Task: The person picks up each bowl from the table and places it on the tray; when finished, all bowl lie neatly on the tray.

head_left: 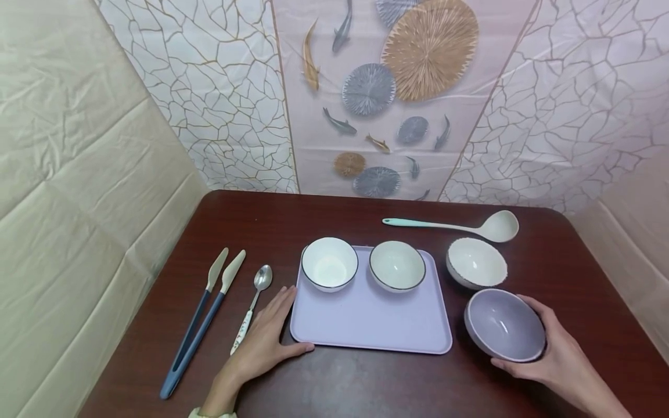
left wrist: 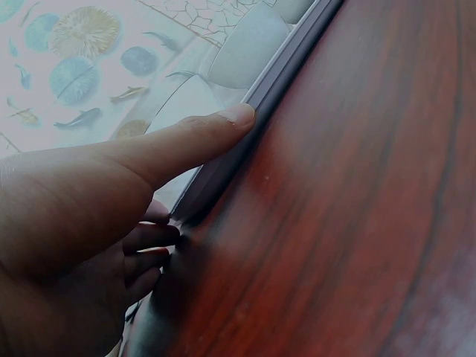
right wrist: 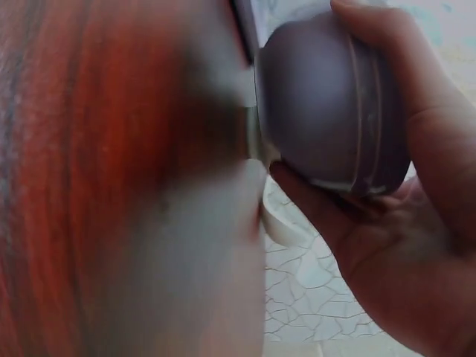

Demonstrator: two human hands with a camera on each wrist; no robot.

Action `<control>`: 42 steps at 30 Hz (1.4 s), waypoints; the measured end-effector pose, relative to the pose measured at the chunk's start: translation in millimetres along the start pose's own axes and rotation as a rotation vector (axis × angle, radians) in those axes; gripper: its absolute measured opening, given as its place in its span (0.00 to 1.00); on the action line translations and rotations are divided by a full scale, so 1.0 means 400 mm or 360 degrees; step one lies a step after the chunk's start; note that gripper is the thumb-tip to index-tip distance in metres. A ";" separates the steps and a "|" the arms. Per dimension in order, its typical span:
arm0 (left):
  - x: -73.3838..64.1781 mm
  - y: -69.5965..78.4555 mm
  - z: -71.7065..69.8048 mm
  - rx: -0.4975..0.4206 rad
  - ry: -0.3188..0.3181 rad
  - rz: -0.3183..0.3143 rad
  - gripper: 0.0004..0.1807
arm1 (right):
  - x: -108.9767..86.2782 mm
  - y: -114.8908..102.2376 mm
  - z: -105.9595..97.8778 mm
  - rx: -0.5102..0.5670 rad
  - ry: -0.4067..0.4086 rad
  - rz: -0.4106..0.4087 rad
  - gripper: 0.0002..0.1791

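Note:
My right hand [head_left: 564,354] grips a purple bowl [head_left: 504,325] at its right side, thumb at the near side and fingers round the far side. In the right wrist view the bowl [right wrist: 320,104] sits between thumb and fingers, its outer wall showing. A lilac tray [head_left: 366,325] lies left of it, holding two white dark-rimmed bowls, one at the back left [head_left: 330,264] and one at the back right [head_left: 397,266]. At the tray's near left corner my left hand [head_left: 266,337] rests with fingers extended along the left edge, thumb by the front edge.
A white bowl [head_left: 477,263] stands right of the tray, behind the purple bowl. Farther back lies a ladle [head_left: 499,226] with a mint handle. On the left are a spoon [head_left: 263,278] with a patterned handle and blue-handled tongs [head_left: 195,337]. Fabric walls enclose the table [head_left: 355,383].

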State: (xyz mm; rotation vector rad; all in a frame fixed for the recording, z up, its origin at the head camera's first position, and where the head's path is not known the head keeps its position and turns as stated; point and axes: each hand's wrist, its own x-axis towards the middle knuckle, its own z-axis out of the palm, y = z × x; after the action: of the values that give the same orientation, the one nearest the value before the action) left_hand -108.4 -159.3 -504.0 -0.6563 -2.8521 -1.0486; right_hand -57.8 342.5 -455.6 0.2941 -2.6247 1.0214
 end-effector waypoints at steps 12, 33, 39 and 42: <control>0.000 -0.002 0.002 0.0004 0.0005 -0.0014 0.61 | 0.039 -0.195 0.145 0.0603 -0.0489 -0.0177 0.67; 0.002 -0.006 -0.001 0.0013 0.0052 0.0072 0.60 | 0.154 -0.371 0.459 0.0382 -0.0432 -0.0158 0.69; 0.003 -0.005 0.000 0.0006 0.0059 0.0064 0.60 | 0.169 -0.369 0.472 0.0396 -0.0428 -0.0199 0.70; 0.002 -0.005 0.000 0.0009 0.0045 0.0047 0.60 | 0.174 -0.367 0.477 0.0388 -0.0427 -0.0212 0.70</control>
State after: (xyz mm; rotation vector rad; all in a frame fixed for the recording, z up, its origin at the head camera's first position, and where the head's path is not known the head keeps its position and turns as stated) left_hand -109.8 -160.5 -505.2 -0.6757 -2.8114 -1.0366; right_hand -118.9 100.1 -472.9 0.6968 -2.6629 1.3379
